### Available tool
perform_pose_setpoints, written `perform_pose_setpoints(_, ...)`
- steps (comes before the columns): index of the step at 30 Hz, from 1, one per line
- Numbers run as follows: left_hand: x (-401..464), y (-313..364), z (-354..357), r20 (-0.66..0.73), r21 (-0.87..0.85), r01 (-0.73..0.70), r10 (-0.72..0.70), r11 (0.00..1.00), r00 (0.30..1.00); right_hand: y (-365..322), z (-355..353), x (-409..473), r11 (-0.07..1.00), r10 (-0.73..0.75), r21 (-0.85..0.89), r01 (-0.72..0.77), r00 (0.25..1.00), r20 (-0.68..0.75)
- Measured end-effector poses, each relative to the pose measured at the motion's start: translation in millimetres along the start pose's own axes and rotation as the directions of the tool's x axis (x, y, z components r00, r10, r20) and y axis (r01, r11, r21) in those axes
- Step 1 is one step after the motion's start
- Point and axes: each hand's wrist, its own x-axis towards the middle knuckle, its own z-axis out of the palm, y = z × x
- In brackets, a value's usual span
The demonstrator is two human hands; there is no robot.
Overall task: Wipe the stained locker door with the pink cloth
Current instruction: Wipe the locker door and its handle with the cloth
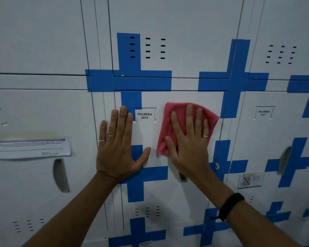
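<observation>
The grey locker door [169, 189], labelled PALMERA 0015, fills the middle of the view and carries blue tape crosses. My right hand [189, 139] lies flat with its fingers spread on the pink cloth [168, 120], pressing it against the door's upper right part. The cloth's top edge looks blurred. My left hand [118, 145] rests flat on the door's left edge, fingers spread, holding nothing. No stain is plainly visible on the door.
Neighbouring grey lockers surround the door, with more blue tape crosses [234, 81]. A paper notice [29, 147] is stuck to the left locker above its recessed handle [61, 175]. The right locker [264, 113] carries a label and a small sticker [250, 180].
</observation>
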Motion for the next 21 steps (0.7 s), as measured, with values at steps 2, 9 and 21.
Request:
perform_pose_setpoints(2, 0, 0, -1, 0.0, -0.003, 0.004, -0.004, 1.0, 1.0, 18, 3, -21, 0.995, -0.104, 0.001, 0.105, 0.993, 0.054)
perform_pose_setpoints(9, -1, -2, -1, 0.014, 0.009, 0.011, -0.011, 1.0, 1.0, 42, -6, -5, 0.983, 0.167, 0.075, -0.165, 0.986, -0.026)
perform_pose_setpoints(21, 1, 1, -2, 0.006, -0.033, -0.011, 0.012, 0.999, 1.0, 23, 0, -13, 0.982, -0.187, -0.015, 0.19, 0.977, 0.102)
